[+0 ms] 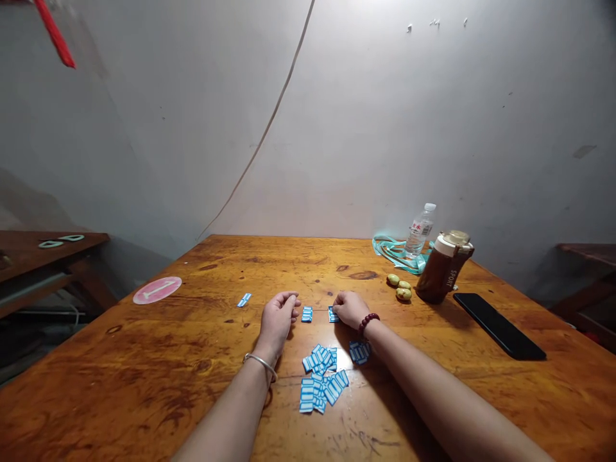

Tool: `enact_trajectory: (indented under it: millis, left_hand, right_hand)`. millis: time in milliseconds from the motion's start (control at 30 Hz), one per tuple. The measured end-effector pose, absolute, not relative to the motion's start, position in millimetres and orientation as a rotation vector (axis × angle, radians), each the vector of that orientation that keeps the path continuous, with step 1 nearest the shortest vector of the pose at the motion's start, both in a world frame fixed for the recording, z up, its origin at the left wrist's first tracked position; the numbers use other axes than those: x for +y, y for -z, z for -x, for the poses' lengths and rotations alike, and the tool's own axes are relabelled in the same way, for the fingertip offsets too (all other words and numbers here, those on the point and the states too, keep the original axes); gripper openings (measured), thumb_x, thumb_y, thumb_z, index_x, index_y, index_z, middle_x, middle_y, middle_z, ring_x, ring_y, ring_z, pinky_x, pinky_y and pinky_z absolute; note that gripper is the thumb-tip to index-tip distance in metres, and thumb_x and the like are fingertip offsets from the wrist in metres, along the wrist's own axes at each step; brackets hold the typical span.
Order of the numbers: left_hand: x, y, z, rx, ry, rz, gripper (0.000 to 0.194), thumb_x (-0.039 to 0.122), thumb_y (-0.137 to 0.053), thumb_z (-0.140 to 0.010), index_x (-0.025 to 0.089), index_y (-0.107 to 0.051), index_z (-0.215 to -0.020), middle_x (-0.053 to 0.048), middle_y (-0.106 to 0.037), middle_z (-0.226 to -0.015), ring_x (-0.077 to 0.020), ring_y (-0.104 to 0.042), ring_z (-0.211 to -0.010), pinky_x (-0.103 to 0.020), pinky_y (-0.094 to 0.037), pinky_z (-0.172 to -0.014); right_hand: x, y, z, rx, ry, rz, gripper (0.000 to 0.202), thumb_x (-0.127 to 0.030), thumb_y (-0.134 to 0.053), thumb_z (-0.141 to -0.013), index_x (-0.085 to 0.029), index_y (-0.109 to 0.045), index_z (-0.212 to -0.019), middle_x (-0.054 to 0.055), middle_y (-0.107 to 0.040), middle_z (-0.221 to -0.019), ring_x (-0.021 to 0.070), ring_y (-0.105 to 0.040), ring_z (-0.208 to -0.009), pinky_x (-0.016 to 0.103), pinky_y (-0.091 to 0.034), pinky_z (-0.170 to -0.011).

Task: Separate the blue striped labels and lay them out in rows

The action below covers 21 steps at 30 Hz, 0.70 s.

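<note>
Small blue-and-white striped paper pieces lie on the wooden table (202, 346). My right hand (353, 309), wearing a dark red bead bracelet, has its fingers closed on one striped piece (332, 314) at the table surface. My left hand (278, 319), with a silver bangle, is curled with the fingertips together; whether anything is between them is hidden. Just right of it lies another striped piece (307, 314), apart from the fingers. A single piece (244, 299) sits farther left. Between my forearms is a loose overlapping pile (321, 382), with a smaller cluster (359, 351) beside my right wrist.
At the right stand a brown sport bottle (437, 273) and a clear water bottle (419, 232) by a turquoise ribbon (389, 250). Several small yellowish egg-shaped things (403, 293) and a black phone (498, 326) lie nearby. A round pink sticker (157, 290) is at the left edge.
</note>
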State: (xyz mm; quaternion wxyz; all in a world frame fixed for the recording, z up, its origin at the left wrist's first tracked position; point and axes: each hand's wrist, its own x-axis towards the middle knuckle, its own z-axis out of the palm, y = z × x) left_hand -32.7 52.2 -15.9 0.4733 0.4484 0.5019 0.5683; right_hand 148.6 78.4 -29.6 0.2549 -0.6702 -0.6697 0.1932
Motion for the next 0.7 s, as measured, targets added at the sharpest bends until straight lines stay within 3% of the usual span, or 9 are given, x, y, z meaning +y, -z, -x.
enact_trajectory:
  millis: [233, 400, 700]
  left_hand:
    - [49.2, 15.3, 28.7, 1.227, -1.365, -1.132, 0.029, 0.038, -0.055, -0.064, 0.016, -0.056, -0.083, 0.000, -0.058, -0.068, -0.0047, -0.047, -0.046, -0.016, -0.035, -0.042]
    - [47.0, 15.4, 26.6, 1.225, -1.362, -1.151, 0.030, 0.039, -0.055, -0.063, 0.016, -0.057, -0.082, -0.001, -0.059, -0.070, -0.0050, -0.047, -0.046, -0.016, -0.035, -0.040]
    - [45.6, 12.9, 27.2, 1.226, -1.372, -1.149, 0.034, 0.041, -0.056, -0.058, 0.016, -0.057, -0.082, -0.001, -0.059, -0.068, -0.0054, -0.047, -0.045, -0.016, -0.034, -0.039]
  right_hand:
    - [72.7, 28.3, -145.1, -1.866, -0.418, 1.911, 0.014, -0.012, -0.048, -0.062, -0.018, -0.061, -0.062, 0.006, -0.063, -0.067, 0.0163, -0.054, -0.065, 0.023, -0.029, -0.051]
    - [71.6, 25.7, -144.2, -1.869, -0.394, 1.906, 0.020, -0.013, -0.049, -0.065, -0.020, -0.059, -0.081, 0.006, -0.063, -0.077, 0.0175, -0.055, -0.071, 0.023, -0.031, -0.053]
    - [69.3, 22.4, -143.0, -1.819, -0.485, 1.776, 0.017, -0.009, -0.050, -0.062, -0.018, -0.063, -0.068, 0.004, -0.063, -0.071, 0.0154, -0.055, -0.069, 0.022, -0.034, -0.056]
